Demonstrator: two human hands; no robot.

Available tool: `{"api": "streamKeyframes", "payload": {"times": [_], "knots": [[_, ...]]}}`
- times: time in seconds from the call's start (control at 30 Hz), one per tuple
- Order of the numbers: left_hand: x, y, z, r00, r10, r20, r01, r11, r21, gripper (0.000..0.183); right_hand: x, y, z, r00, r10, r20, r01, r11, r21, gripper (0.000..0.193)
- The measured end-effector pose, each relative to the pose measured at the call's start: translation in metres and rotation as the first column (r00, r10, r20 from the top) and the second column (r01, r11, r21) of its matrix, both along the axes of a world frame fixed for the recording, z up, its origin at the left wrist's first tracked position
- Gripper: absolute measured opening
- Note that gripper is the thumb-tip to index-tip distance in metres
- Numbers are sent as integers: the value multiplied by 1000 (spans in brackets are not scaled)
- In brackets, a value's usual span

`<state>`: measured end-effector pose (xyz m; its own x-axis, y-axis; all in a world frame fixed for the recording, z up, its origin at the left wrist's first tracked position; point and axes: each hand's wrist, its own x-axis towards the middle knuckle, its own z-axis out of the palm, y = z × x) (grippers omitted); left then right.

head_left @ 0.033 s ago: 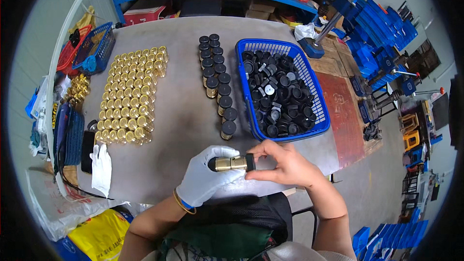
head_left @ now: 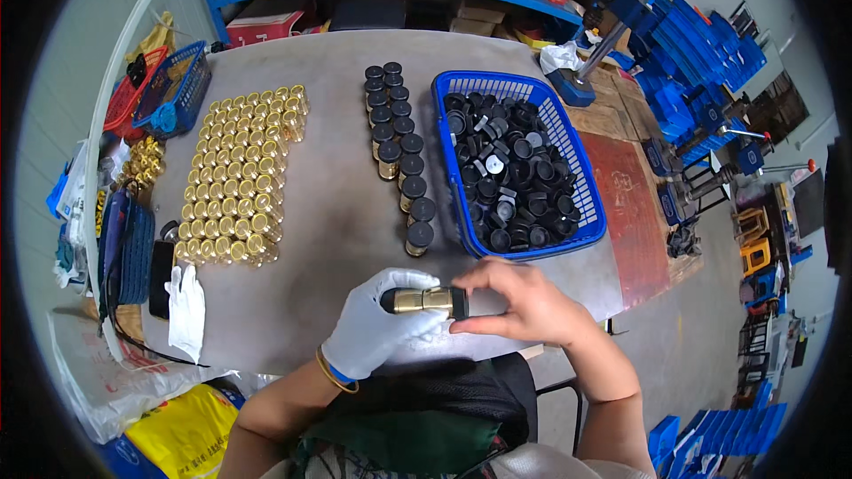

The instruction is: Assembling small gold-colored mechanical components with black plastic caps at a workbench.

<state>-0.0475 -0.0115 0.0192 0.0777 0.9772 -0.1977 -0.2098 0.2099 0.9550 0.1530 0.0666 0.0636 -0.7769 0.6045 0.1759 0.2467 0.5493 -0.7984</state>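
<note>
In front of me at the table's near edge, my left hand point(head_left: 371, 319), in a white glove, is closed round a brass cylinder point(head_left: 414, 300) that lies sideways. A black cap point(head_left: 459, 301) covers its right end, and its left end is dark too. My bare right hand point(head_left: 524, 306) pinches that cap between thumb and fingers. Beyond my hands stand brass cylinders with black caps point(head_left: 411, 165), in a slanting double row. To their right, a blue plastic basket point(head_left: 593, 204) holds many loose black caps point(head_left: 510, 168).
Many uncapped brass cylinders point(head_left: 232, 186) stand in rows on the grey table point(head_left: 333, 186), left. A white glove point(head_left: 185, 310) and a dark phone-like object point(head_left: 161, 278) lie at the left edge. Baskets point(head_left: 177, 80) sit far left; a press stand point(head_left: 572, 84) stands far right.
The brass cylinder has turned slightly in my left hand. My right fingers have shifted a little at the black cap.
</note>
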Motion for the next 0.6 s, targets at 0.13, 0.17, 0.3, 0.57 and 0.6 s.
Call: {"api": "streamKeyframes", "payload": {"times": [0.13, 0.17, 0.3, 0.57, 0.6], "knots": [[-4, 1, 12, 968, 10, 250, 59, 962, -268, 32, 2, 6, 7, 979, 204, -7, -185, 901, 393, 33], [-3, 1, 16, 980, 5, 201, 40, 975, -219, 32, 1, 6, 4, 985, 163, -55, -135, 931, 338, 36], [-3, -4, 12, 999, 37, 9, -37, 999, 2, 31, -4, -1, 0, 992, 54, -114, -30, 979, 203, 39], [-9, -6, 11, 989, 23, -145, -2, 990, 142, 31, 1, -15, 3, 1000, -30, 4, 30, 1000, 10, 39], [-10, -5, 11, 999, -33, 14, 34, 998, -45, 30, 0, -13, 4, 1000, -31, 5, 31, 999, 9, 39]]}}
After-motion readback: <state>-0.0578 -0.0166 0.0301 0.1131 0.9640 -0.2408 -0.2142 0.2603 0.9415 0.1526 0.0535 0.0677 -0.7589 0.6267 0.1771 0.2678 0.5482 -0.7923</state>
